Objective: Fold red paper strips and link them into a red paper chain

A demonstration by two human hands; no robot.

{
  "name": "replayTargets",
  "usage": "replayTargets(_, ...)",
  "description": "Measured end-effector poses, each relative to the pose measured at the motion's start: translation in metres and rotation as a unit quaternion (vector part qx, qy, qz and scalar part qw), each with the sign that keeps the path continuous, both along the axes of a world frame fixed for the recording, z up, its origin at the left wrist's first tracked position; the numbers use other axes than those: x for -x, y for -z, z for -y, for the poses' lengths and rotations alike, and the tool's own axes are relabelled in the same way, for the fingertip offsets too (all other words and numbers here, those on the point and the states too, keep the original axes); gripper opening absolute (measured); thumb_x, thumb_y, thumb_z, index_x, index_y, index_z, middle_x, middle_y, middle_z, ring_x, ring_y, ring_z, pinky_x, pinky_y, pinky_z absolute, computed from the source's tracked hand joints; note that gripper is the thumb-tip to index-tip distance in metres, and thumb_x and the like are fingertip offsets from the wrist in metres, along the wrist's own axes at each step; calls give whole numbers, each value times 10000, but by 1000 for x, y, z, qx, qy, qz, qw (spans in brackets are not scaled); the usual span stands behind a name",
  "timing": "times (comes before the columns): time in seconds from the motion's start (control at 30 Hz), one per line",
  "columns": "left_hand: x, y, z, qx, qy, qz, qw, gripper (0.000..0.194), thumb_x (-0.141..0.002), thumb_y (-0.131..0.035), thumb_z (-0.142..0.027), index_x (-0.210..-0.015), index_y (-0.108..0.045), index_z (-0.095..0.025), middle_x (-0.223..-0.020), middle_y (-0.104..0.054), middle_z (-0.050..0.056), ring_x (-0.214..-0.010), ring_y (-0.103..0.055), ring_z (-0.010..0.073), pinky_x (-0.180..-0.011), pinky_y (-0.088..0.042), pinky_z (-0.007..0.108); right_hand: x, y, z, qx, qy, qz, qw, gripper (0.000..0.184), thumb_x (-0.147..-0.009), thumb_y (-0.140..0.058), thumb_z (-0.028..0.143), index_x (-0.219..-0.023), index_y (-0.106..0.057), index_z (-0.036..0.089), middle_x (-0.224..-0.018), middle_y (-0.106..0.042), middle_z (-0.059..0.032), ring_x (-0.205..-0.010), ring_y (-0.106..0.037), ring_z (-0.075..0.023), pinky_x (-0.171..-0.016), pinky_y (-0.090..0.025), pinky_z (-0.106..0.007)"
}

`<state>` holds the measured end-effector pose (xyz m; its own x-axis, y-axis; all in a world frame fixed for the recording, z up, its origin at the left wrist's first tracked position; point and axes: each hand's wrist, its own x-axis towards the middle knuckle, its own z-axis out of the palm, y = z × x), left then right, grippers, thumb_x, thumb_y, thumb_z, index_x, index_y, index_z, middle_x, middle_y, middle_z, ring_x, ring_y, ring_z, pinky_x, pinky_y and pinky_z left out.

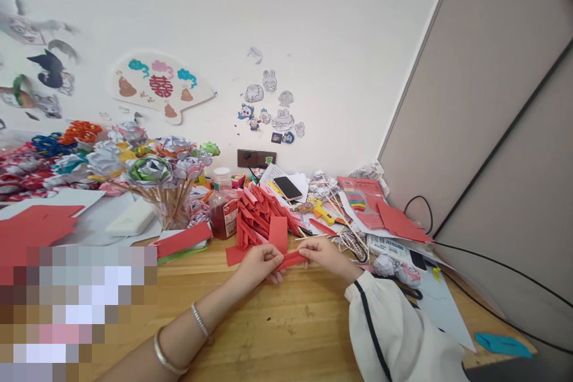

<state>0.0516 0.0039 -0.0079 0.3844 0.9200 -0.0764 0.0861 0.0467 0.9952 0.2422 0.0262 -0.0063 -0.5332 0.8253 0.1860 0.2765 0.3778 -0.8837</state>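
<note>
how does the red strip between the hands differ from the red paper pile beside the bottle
The red strip is pinched between the left hand and right hand; the red paper pile sits untouched behind them. The strip runs roughly level, while the pile's many pieces point different ways. Both are red paper.

- Paper strip (293,259): between left hand (258,263) and right hand (326,255).
- Strip pile (256,215): on table (268,340), behind hands.
- Bottle (223,213): left of pile.
- Phone (287,188): behind pile, on papers (274,173).
</note>
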Motion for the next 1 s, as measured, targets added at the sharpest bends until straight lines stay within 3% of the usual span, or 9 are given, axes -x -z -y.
replayTargets(0.17,-2,1,3,-9,22,7,1000,329,-605,-603,-414,-744,-483,-141,-532,-585,-17,-443,-575,118,-431,-455,214,4,4,0,-12,5,-12,1000,268,-755,-490,376,-706,-589,131,-592,-529,10,-505,-497,-84,-497,-381,-193)
replayTargets(0.37,-2,1,2,12,0,27,1000,301,-616,-610,-342,-790,-463,-145,-539,-595,-12,-427,-574,119,-412,-455,211,8,2,4,14,12,-38,999,244,-749,-494,369,-773,-582,142,-638,-551,1,-508,-498,-85,-494,-399,-201)
replayTargets(0.53,-2,5,2,8,27,57,998,338,-612,-626,-358,-815,-462,-144,-552,-596,-7,-447,-580,122,-444,-479,232,9,5,5,-21,36,-21,999,215,-753,-494,336,-772,-591,145,-673,-551,-7,-517,-493,-83,-486,-391,-197)
replayTargets(0.7,-2,7,-1,36,-12,80,996,331,-608,-623,-371,-795,-453,-156,-540,-595,-11,-427,-576,125,-411,-461,227,11,5,7,25,2,-50,998,234,-774,-466,350,-822,-567,144,-643,-556,-4,-524,-515,-90,-505,-414,-210)
replayTargets(1.0,2,0,4,82,12,180,980,198,-650,-605,-236,-802,-515,-147,-622,-627,13,-486,-571,92,-482,-456,200,15,8,8,42,-31,-118,992,211,-743,-532,307,-900,-534,165,-661,-559,10,-545,-532,-89,-515,-425,-209)
